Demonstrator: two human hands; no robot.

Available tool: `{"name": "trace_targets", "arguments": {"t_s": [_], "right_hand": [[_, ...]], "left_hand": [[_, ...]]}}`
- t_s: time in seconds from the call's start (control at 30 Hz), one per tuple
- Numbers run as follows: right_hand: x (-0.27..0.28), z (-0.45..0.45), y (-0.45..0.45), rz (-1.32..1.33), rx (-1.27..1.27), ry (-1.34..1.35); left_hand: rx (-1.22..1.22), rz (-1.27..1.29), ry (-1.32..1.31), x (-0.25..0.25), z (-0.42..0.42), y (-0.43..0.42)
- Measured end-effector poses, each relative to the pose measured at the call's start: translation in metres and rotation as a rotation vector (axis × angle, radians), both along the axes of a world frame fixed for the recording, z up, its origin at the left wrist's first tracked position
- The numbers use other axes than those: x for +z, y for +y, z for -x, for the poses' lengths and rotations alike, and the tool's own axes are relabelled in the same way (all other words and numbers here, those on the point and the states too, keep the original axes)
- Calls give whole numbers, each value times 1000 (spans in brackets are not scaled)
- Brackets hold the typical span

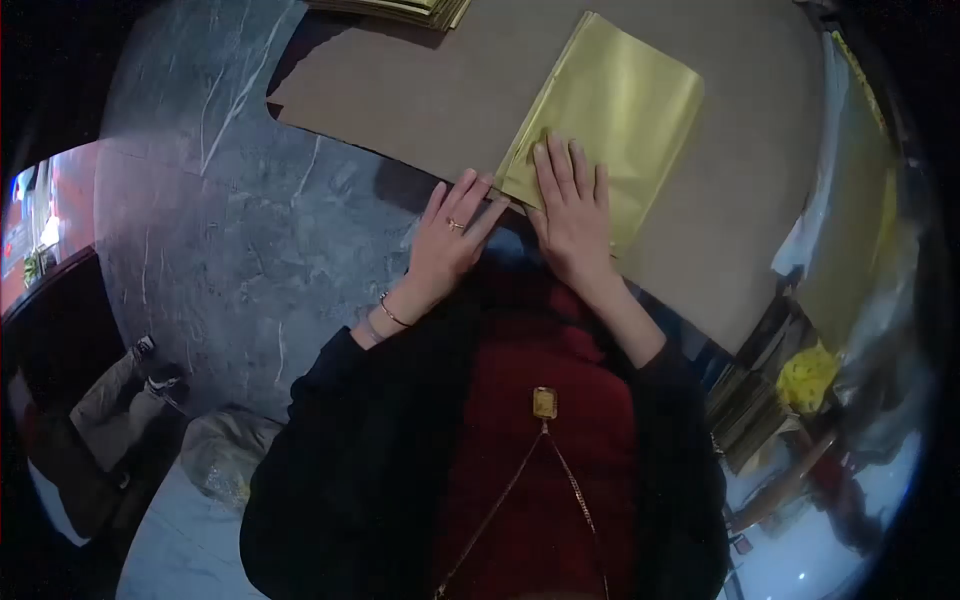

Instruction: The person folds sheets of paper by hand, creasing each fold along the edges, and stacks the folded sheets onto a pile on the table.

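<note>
A stack of shiny gold sheets (635, 110) lies at a slant on the brown board (420, 120). My right hand (575, 205) rests flat on the lower left part of the gold sheets, its fingers stretched out and its thumb at their bottom edge. My left hand (455, 232), with a ring and a bracelet, is just left of the sheets' lower corner, by the board's edge. Its fingers are extended, the fingertips close to that corner; whether they touch it I cannot tell. Neither hand is gripping anything.
More gold sheets (420, 8) are stacked at the board's top left. On the right are clear plastic (885, 330), a yellow crumpled item (807, 378) and stacked brown pieces (745, 410). A person's legs (125, 405) show at the lower left, beyond the grey marbled floor (240, 200).
</note>
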State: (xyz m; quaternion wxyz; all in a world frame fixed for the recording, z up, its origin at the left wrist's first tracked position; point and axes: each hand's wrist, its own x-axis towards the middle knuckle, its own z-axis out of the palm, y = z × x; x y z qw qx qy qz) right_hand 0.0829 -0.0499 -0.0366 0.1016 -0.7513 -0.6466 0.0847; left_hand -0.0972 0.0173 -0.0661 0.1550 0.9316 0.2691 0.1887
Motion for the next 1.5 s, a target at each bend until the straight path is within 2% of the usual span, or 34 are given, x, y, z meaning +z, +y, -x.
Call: {"name": "trace_targets", "arguments": {"t_s": [0.23, 0.37, 0.43, 0.57, 0.63, 0.67, 0.7, 0.73, 0.8, 0.83, 0.87, 0.93, 1.03, 1.07, 1.1, 1.17, 1.2, 1.27, 1.3, 1.43, 1.47, 1.5], "right_hand": [[4, 0, 0, -1, -4, 12], [5, -4, -5, -19, -45, 182], [1, -8, -11, -164, -66, 371], [8, -4, -11, -211, -94, 459], [-7, -16, -28, -290, -66, 448], [-22, -20, -46, -419, -219, 577], [-10, -17, -49, -548, -376, 702], [7, -8, -53, -621, -477, 1117], [-9, -25, -86, -787, -480, 632], [-22, -22, -111, -496, -836, 44], [-13, -24, -112, -489, -846, 29], [7, -29, -103, -1200, -1052, 1044], [5, -31, -113, -1107, -1156, 1076], [3, -31, -110, -1186, -1261, 1167], [1, -33, -112, -1193, -1270, 1164], [-4, -35, -116, -1089, -1319, 1448], [-4, -35, -117, -1098, -1328, 1449], [-2, -37, -117, -1091, -1296, 1504], [-2, -39, -117, -1084, -1275, 1533], [-10, -43, -123, -1079, -1385, 1520], [-10, -41, -122, -1118, -1194, 1558], [-11, -41, -123, -1119, -1198, 1562]], "left_hand": [[18, -17, -57, -7, -3, -2], [18, -26, 52, -5, -4, -3], [8, -25, 40, 3, -11, -3], [22, -114, 17, 3, -17, -5], [-12, -125, 41, 2, -15, -2], [-47, -130, 71, 1, -14, -1], [-53, -128, 66, 3, -14, 0], [-59, -122, 116, 8, -16, 1], [-75, -100, 155, 22, -24, 1], [-87, -91, 145, 27, -28, 1], [-94, -100, 132, 31, -33, 3], [-88, -158, 45, 29, -44, 5], [-59, -111, 72, 30, -54, 3], [-68, -112, 71, 30, -58, 2], [-175, -99, 10, 30, -63, 1], [-482, -7, -54, 25, -72, -1], [-493, -8, -49, 23, -77, -8], [-687, -62, 166, 19, -90, -22], [-690, 31, 204, 16, -93, -25], [-700, 53, 215, 20, -97, -29], [-698, 45, 178, 21, -96, -31], [-695, 34, 140, 21, -97, -32]]}}
